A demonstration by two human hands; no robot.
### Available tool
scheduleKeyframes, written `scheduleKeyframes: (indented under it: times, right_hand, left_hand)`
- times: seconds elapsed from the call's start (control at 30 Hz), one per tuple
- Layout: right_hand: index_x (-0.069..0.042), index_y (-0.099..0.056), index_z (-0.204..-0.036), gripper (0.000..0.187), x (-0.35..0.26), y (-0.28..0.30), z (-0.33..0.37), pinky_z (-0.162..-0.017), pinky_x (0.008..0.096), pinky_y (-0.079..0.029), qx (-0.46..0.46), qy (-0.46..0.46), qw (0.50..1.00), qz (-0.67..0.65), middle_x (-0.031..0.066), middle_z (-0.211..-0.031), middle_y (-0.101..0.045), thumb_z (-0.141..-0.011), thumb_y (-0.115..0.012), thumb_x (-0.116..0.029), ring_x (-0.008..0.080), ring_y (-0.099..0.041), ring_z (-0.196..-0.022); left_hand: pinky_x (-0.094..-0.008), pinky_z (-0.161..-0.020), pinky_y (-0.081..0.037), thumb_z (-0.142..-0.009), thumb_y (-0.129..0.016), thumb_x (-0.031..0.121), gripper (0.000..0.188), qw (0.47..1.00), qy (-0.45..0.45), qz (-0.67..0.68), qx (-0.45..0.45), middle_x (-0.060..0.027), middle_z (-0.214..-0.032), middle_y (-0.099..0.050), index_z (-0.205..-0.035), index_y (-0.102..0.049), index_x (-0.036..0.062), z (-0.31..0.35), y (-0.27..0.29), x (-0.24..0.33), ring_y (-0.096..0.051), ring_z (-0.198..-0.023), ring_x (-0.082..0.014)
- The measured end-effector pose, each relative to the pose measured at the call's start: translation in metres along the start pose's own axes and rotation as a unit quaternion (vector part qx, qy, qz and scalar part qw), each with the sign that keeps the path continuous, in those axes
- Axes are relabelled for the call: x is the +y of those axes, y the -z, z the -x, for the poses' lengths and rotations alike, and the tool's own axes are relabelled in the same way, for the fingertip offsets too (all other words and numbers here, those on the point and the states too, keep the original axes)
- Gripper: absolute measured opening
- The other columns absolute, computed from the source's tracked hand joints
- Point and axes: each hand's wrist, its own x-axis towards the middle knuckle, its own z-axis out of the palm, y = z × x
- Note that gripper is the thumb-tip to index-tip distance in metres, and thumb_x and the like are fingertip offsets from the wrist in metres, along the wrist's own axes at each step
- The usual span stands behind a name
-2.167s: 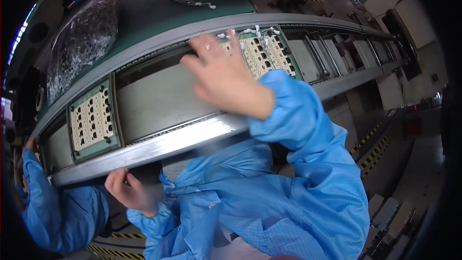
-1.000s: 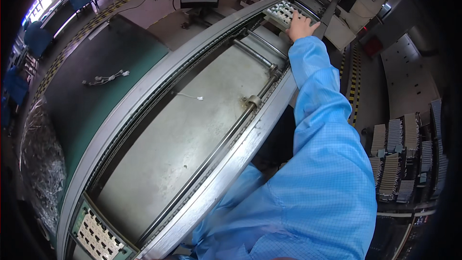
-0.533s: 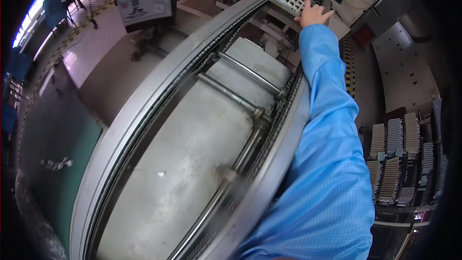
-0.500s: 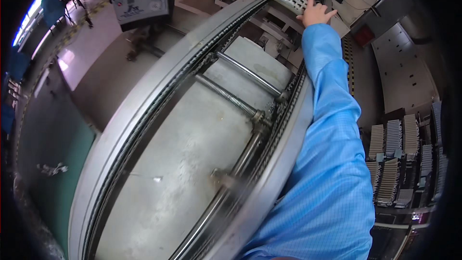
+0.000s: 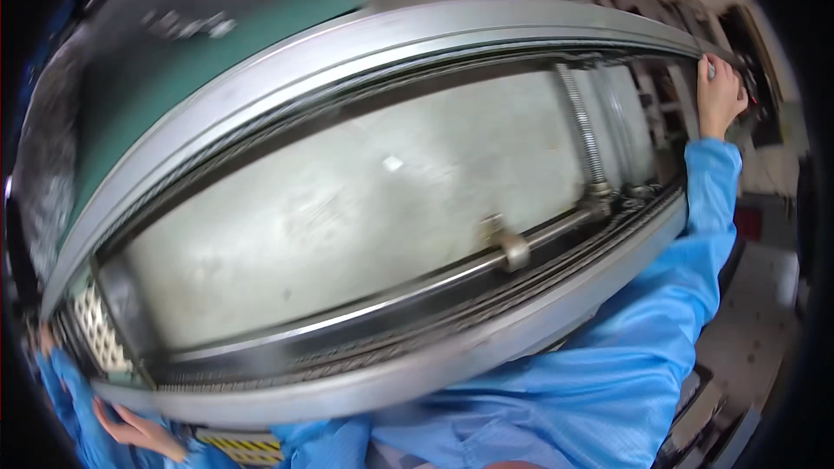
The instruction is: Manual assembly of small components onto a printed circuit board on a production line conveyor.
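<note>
A long metal-framed conveyor [image 5: 486,22] with chains along its inner sides stretches across the view before me. My right hand [image 5: 721,95] is at its far right end, fingers curled at the rail; what they grip, if anything, is too blurred to make out. Low at the left, my left hand [image 5: 139,432] has its fingers apart beside the near rail, with nothing seen in it. Close to it, a cream board with rows of holes [image 5: 102,330] lies between the rails at the left end. Another person's hand [image 5: 47,339], in a blue sleeve, is beside that end.
Inside the frame are a threaded rod [image 5: 580,122], a long smooth shaft [image 5: 391,295] with a clamp [image 5: 514,250], and a pale metal pan [image 5: 347,182] below. A green surface [image 5: 287,30] lies beyond the far rail. Yellow-black striping [image 5: 243,445] shows at the lower left.
My view has swung left along the conveyor. My right hand, spread over a perforated white panel before, is now curled at the rail. My left hand and another person's hand have come into view.
</note>
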Motion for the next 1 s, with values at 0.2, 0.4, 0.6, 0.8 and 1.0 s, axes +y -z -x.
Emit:
scheduleKeyframes:
  times: [0.2,0.4,0.6,0.8,1.0]
  right_hand:
    - [-0.006,-0.072,-0.099,0.012,-0.287,0.242,0.077,-0.072,0.0402,-0.055,-0.187,0.278,0.775,-0.535,0.0145,-0.091,-0.072,-0.09,-0.067,-0.014,0.0332,-0.07,-0.081]
    - [-0.002,-0.063,-0.093,0.01,-0.403,0.274,0.122,-0.064,0.0412,-0.057,-0.112,0.426,0.832,-0.339,0.0149,-0.078,-0.069,-0.086,-0.061,-0.01,0.0318,-0.07,-0.072]
    - [-0.007,-0.061,-0.088,0.005,-0.436,0.283,0.133,-0.061,0.036,-0.057,-0.069,0.462,0.851,-0.24,0.0076,-0.082,-0.069,-0.084,-0.061,-0.009,0.0236,-0.072,-0.079]
    - [-0.01,-0.06,-0.094,0.007,-0.43,0.284,0.142,-0.06,0.0343,-0.057,-0.072,0.463,0.876,-0.113,0.0064,-0.086,-0.065,-0.088,-0.06,-0.011,0.0214,-0.071,-0.077]
    - [-0.009,-0.062,-0.095,0.009,-0.433,0.277,0.144,-0.063,0.0339,-0.058,-0.106,0.445,0.88,-0.127,0.0075,-0.086,-0.066,-0.086,-0.062,-0.009,0.0235,-0.071,-0.078]
  left_hand:
    - [-0.0385,-0.115,-0.039,-0.109,-0.044,0.012,0.044,0.964,0.082,-0.121,-0.221,-0.0235,-0.155,-0.042,-0.152,-0.045,0.0074,-0.101,0.084,-0.305,-0.047,-0.139,-0.0356]
    - [-0.0463,-0.109,-0.045,-0.106,-0.041,0.005,0.055,0.873,-0.064,-0.28,-0.394,-0.0191,-0.166,-0.024,-0.159,-0.033,0.0169,-0.086,-0.035,-0.233,-0.045,-0.141,-0.0431]
    - [-0.0398,-0.115,-0.034,-0.109,-0.046,0.044,0.06,0.944,0.114,0.037,-0.309,-0.0255,-0.156,-0.044,-0.158,-0.036,0.0094,-0.069,-0.016,-0.172,-0.045,-0.143,-0.0406]
    - [-0.0417,-0.088,-0.05,-0.108,-0.051,0.037,0.062,0.911,0.091,0.135,-0.378,-0.0244,-0.108,-0.07,-0.157,-0.034,0.0027,-0.078,-0.013,-0.071,-0.068,-0.096,-0.035]
    - [-0.0381,-0.087,-0.052,-0.106,-0.055,0.03,0.067,0.765,0.059,0.281,-0.577,-0.0205,-0.101,-0.072,-0.16,-0.026,0.0039,-0.107,0.009,0.017,-0.07,-0.092,-0.0338]
